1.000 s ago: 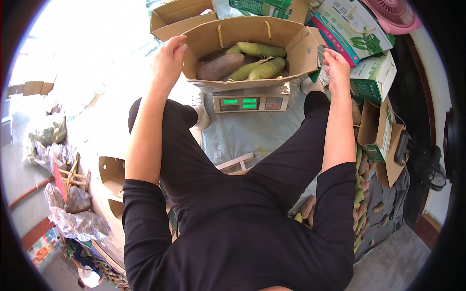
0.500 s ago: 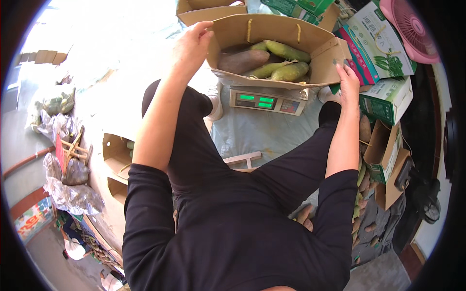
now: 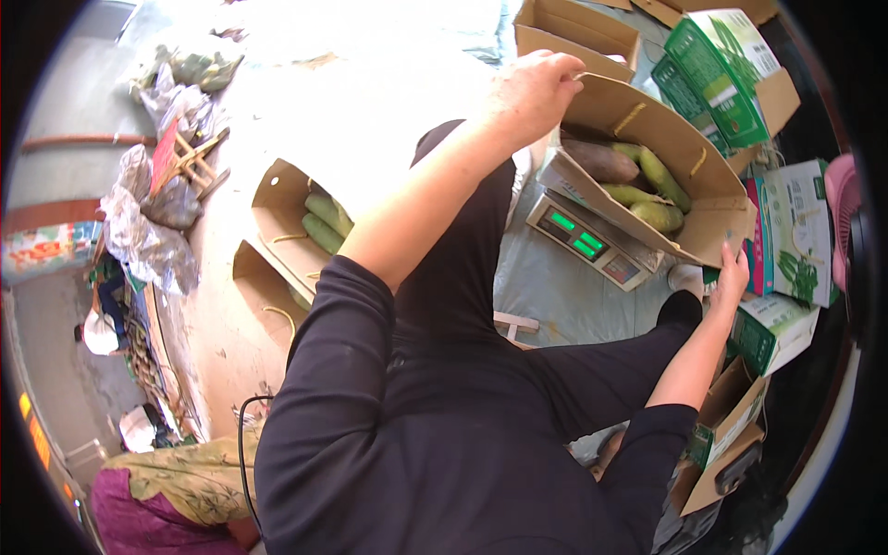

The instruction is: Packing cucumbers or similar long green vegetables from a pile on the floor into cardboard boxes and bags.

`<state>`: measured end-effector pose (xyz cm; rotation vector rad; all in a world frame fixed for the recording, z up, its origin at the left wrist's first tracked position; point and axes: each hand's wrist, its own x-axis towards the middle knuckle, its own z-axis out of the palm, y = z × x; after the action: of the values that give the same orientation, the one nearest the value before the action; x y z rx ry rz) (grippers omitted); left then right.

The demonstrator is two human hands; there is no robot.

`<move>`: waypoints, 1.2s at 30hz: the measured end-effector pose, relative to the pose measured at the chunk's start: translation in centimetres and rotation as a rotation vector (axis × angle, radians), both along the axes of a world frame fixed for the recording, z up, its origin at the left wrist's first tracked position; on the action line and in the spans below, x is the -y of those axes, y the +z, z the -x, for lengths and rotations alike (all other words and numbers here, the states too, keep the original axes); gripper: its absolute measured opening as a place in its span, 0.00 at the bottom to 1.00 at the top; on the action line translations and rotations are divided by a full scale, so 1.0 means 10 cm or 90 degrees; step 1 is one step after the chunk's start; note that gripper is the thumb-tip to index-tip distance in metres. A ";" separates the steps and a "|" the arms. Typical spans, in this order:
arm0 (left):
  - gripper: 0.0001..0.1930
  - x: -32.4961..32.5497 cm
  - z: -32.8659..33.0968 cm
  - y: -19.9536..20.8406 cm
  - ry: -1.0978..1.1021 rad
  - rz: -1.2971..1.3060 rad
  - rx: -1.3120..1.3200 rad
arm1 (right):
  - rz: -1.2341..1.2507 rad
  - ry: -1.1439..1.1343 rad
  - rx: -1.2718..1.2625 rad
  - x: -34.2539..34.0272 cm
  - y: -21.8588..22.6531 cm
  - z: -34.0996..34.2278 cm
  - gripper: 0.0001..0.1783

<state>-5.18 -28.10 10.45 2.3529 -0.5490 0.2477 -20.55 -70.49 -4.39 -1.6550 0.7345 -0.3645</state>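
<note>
An open cardboard carton (image 3: 721, 199) with yellow rope handles is tilted toward me over a digital scale (image 3: 592, 242) with a lit green display. Whether its whole base rests on the scale is hidden. Inside lie several long green radishes (image 3: 664, 176) and a thick brownish-purple root (image 3: 599, 161). My left hand (image 3: 532, 94) pinches the carton's upper left corner between thumb and fingers. At the lower right corner, my right hand (image 3: 731, 276) grips the carton's edge.
Two cartons stand at my left, one with green radishes (image 3: 324, 222). Another carton (image 3: 578, 37) is beyond the scale. Green-and-white printed boxes (image 3: 791, 231) crowd the right beside a pink fan (image 3: 842, 222). Plastic bags (image 3: 153, 227) lie far left. Another person's patterned clothing (image 3: 199, 476) shows lower left.
The view has turned left, so the carton and scale sit further right and appear rotated. Both hands keep their hold on the carton. Another person's clothing has come into view.
</note>
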 end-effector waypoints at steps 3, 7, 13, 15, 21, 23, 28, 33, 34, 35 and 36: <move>0.15 -0.48 0.02 0.09 0.061 0.034 -0.049 | 0.004 -0.001 0.005 0.01 -0.01 0.01 0.24; 0.16 -1.63 0.14 -0.20 0.234 -0.057 -0.020 | -0.006 -0.003 0.013 0.00 -0.01 -0.02 0.24; 0.21 -3.41 1.01 -0.94 0.458 -0.287 -0.106 | -0.014 -0.006 0.000 0.07 -0.10 -0.01 0.24; 0.20 -3.75 1.44 -1.23 0.505 -0.324 -0.193 | -0.016 -0.013 0.000 0.11 -0.10 0.00 0.24; 0.17 -3.49 2.33 -1.45 0.427 -0.547 -0.412 | 0.022 -0.018 -0.017 0.07 -0.04 0.00 0.23; 0.14 -3.32 2.39 -1.47 0.371 -0.522 -0.443 | 0.033 -0.019 -0.024 0.08 -0.03 0.01 0.23; 0.15 -3.11 2.48 -1.47 0.186 -0.477 -0.629 | 0.127 -0.016 -0.016 0.11 -0.11 0.01 0.23; 0.14 -3.20 2.44 -1.50 0.194 -0.382 -0.675 | 0.090 -0.013 -0.015 -0.17 0.04 -0.04 0.23; 0.12 -3.17 2.34 -1.45 0.240 -0.334 -0.730 | 0.065 -0.016 0.021 -0.23 0.07 -0.05 0.22; 0.11 -3.14 2.22 -1.44 0.218 -0.333 -0.634 | 0.060 -0.033 0.010 -0.20 0.10 -0.03 0.22; 0.10 -3.11 2.09 -1.44 0.197 -0.328 -0.539 | 0.068 -0.043 0.006 -0.16 0.13 0.00 0.22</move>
<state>-26.07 2.97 -3.93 2.7106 0.1950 -0.8189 -20.52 -68.86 -3.06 -1.7312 0.7766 -0.4660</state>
